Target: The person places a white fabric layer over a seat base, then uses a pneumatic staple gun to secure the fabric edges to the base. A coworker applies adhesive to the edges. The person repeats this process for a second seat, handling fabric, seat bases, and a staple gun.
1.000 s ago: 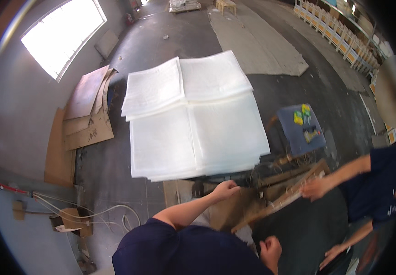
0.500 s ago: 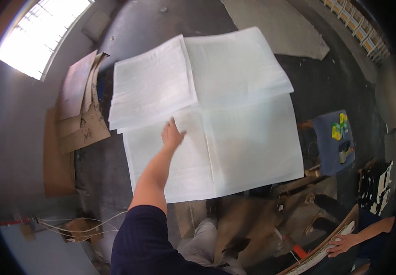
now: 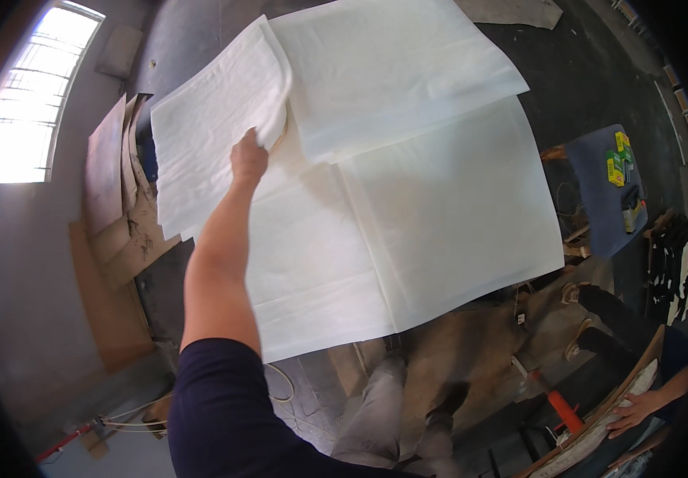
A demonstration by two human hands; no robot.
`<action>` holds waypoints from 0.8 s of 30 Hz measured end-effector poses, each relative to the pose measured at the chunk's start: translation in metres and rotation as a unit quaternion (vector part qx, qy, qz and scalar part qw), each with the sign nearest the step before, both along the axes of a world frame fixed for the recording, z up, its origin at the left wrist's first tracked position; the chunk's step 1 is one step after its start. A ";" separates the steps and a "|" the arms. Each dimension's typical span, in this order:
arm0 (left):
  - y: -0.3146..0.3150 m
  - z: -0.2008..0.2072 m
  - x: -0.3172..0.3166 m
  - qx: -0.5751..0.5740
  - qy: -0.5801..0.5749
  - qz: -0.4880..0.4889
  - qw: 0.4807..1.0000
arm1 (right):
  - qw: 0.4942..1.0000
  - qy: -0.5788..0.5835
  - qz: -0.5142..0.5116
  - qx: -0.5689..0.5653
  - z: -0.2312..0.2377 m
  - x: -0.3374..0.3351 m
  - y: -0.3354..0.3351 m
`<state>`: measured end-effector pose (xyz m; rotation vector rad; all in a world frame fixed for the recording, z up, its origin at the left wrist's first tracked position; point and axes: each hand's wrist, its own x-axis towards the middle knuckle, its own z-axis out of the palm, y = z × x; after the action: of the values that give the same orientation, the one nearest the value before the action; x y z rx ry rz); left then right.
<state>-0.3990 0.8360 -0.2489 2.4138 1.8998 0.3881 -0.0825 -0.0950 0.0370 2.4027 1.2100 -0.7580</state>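
My left hand [image 3: 250, 157] is closed on the near right corner of the upper left white sheet [image 3: 208, 111], which looks like soft cloth or padding. That corner is lifted and curls back, with a tan strip showing beneath it. Other large white sheets lie beside and under it: one at the far right [image 3: 392, 68], one at the near right [image 3: 455, 215] and one at the near left [image 3: 320, 279]. Their edges overlap along the middle. Fingertips of my left hand are partly hidden by the hand itself. My right hand is out of view.
A blue-covered stool [image 3: 599, 211] at the right bears yellow-green boxes [image 3: 619, 163] and a tool [image 3: 631, 215]. Cardboard sheets [image 3: 109, 171] lean at the left wall. Another person's hand [image 3: 635, 410] rests on a padded board [image 3: 599, 446] at lower right, near a red-orange cylinder [image 3: 564, 410].
My left hand has moved from lying over the sheets to gripping the upper left sheet's corner, lifting and curling it away. The view has shifted, so the sheets sit higher.
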 end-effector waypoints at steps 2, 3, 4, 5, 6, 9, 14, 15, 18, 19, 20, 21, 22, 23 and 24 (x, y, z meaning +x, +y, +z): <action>-0.005 0.032 -0.024 0.013 -0.010 -0.023 1.000 | 0.986 0.033 -0.141 -0.085 -0.005 0.006 -0.001; 0.000 0.034 -0.012 0.013 -0.031 -0.061 0.998 | 0.981 0.021 -0.165 -0.095 0.004 -0.020 -0.011; -0.001 0.037 0.000 0.012 -0.051 -0.097 0.994 | 0.977 0.010 -0.186 -0.106 0.012 -0.046 -0.021; -0.019 0.038 -0.022 -0.001 -0.062 -0.090 0.994 | 0.977 -0.006 -0.174 -0.123 0.018 -0.044 -0.025; -0.040 0.041 -0.048 -0.014 -0.044 -0.080 0.996 | 0.980 0.003 -0.153 -0.125 0.012 -0.021 -0.021; -0.090 0.039 -0.086 0.003 -0.076 -0.078 0.994 | 0.983 -0.002 -0.145 -0.114 0.005 -0.014 -0.027; -0.176 -0.026 -0.060 -0.166 -0.011 -0.108 0.980 | 0.980 -0.023 -0.164 -0.112 0.004 -0.027 -0.034; -0.189 -0.046 -0.064 -0.172 0.019 -0.101 0.980 | 0.982 -0.025 -0.154 -0.107 0.003 -0.021 -0.031; -0.211 -0.094 -0.058 -0.175 0.094 -0.083 0.977 | 0.983 -0.028 -0.148 -0.102 0.007 -0.019 -0.029; -0.216 -0.106 -0.053 -0.161 0.103 -0.065 0.979 | 0.984 -0.032 -0.144 -0.100 0.008 -0.017 -0.029; -0.220 -0.112 -0.047 -0.146 0.118 -0.051 0.981 | 0.984 -0.030 -0.145 -0.099 0.006 -0.016 -0.030; -0.226 -0.117 -0.044 -0.121 0.096 -0.057 0.986 | 0.984 -0.026 -0.145 -0.100 0.008 -0.013 -0.031; -0.233 -0.121 -0.041 -0.114 0.082 -0.049 0.989 | 0.985 -0.024 -0.140 -0.098 0.007 -0.008 -0.030; -0.238 -0.128 -0.032 -0.103 0.057 -0.047 0.992 | 0.985 -0.035 -0.145 -0.089 0.007 -0.017 -0.033; -0.245 -0.133 -0.024 -0.092 0.033 -0.045 0.994 | 0.985 -0.046 -0.146 -0.084 0.007 -0.023 -0.036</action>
<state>-0.4230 0.5910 -0.3818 2.4065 1.7568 0.1246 -0.1057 -0.1306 0.0442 2.4694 0.7353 -0.7887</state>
